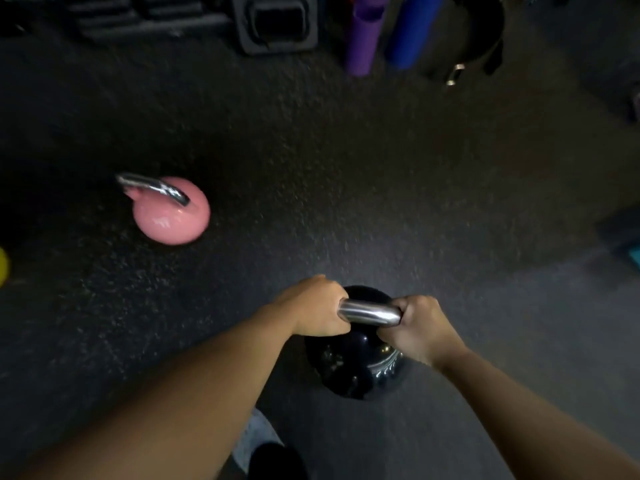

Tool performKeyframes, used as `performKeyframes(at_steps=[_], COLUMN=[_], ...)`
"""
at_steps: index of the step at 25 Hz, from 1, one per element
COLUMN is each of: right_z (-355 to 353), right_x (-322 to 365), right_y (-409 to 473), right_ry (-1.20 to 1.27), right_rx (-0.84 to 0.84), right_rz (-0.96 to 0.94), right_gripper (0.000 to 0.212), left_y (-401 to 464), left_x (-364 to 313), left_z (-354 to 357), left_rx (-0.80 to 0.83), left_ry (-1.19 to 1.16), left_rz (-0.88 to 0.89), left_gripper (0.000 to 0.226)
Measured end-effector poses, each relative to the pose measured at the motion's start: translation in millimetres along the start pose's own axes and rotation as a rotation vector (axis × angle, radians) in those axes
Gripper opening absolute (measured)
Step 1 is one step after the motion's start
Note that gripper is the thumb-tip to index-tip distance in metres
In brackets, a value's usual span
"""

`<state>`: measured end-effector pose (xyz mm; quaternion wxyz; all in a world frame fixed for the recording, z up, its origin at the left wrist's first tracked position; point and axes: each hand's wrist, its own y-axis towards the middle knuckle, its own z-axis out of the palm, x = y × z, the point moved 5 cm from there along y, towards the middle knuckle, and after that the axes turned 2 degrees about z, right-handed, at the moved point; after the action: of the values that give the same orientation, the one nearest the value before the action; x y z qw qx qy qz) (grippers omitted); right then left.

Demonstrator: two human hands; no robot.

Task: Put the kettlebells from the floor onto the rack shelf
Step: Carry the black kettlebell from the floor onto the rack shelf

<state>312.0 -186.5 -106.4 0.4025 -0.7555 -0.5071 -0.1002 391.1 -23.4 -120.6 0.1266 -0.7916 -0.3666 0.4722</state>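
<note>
A glossy black kettlebell (356,368) with a chrome handle is low in the middle of the view. My left hand (315,306) grips the left end of its handle and my right hand (419,327) grips the right end. I cannot tell whether it rests on the floor or hangs just above it. A pink kettlebell (171,216) with a chrome handle stands on the dark floor to the left, well away from my hands. A yellow object (2,266), perhaps another kettlebell, shows at the left edge. No rack shelf is visible.
Dark speckled rubber floor (346,168) stretches ahead. At the back stand a purple rolled mat (363,36), a blue rolled mat (412,29) and black step platforms (277,22). My shoe (277,460) shows at the bottom. Something dark and teal (627,237) lies at the right edge.
</note>
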Motion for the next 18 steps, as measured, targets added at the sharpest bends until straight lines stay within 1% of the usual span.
performKeyframes(at_steps=[3,6,8,9,11,13,15,18], right_z=[-52,-101,-130,-143,-164,-181,-192,-203], right_x=[87,177,235,260,309,363,417,491], right_y=[68,144,195,220,272,325,378,447], right_ry=[-0.069,-0.052,-0.047,-0.050,-0.074,-0.103,-0.121,-0.144], right_rx=[-0.071,-0.092,-0.111,-0.117,-0.121,-0.113,-0.095,-0.143], right_rz=[-0.135,-0.256,-0.347,-0.386,-0.469,-0.534,-0.574,-0.637], right_gripper=[0.007,0.002,0.011,0.011,0.007,0.014,0.019,0.008], left_y=[7,17,25,28,37,46,56,69], left_x=[3,16,30,36,52,74,102,143], left_z=[-115,-237,-313,-345,-409,-474,-536,-619], left_rx=[-0.125,-0.242,-0.312,-0.349,-0.422,-0.511,-0.561,-0.595], left_ry=[0.062,0.123,0.146,0.162,0.200,0.213,0.233,0.257], left_rz=[0.010,-0.012,-0.030,-0.037,-0.059,-0.087,-0.133,-0.189], left_gripper=[0.022,0.019,0.018,0.019,0.019,0.014,0.011,0.010])
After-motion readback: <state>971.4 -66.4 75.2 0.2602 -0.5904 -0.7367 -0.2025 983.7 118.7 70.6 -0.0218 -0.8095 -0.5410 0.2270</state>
